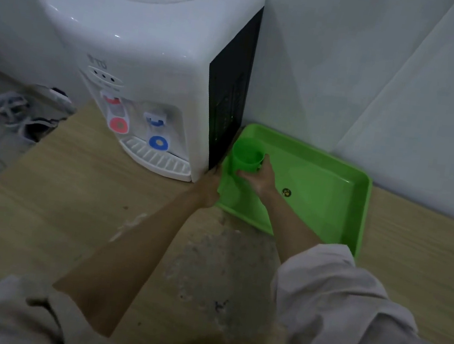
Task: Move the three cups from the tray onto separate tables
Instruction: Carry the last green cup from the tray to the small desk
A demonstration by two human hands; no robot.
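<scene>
I see 1 green cup (246,157) gripped in my right hand (259,177), fingers wrapped around its lower wall, the cup upright with its open mouth facing up. It sits over the near-left part of a green tray (333,191), and I cannot tell whether its base touches the tray floor or is just lifted off it. My left hand (209,189) is closed on the tray's left edge, pressed in between the tray and the black side panel of a white water dispenser (148,60). The tray rests on a pale wood-grain counter (58,193), pushed into the corner against the white wall (336,56), and touching or nearly touching the dispenser. Apart from the cup, the tray shows only a small round sticker (286,192) on its floor. The dispenser has a red tap (117,117) and a blue tap (156,130) above a white drip grille. The counter surface in front of me is worn and stained. Both of my forearms are bare, with light sleeves (333,301) rolled up. On the floor to the left lie some shoes (25,113).
</scene>
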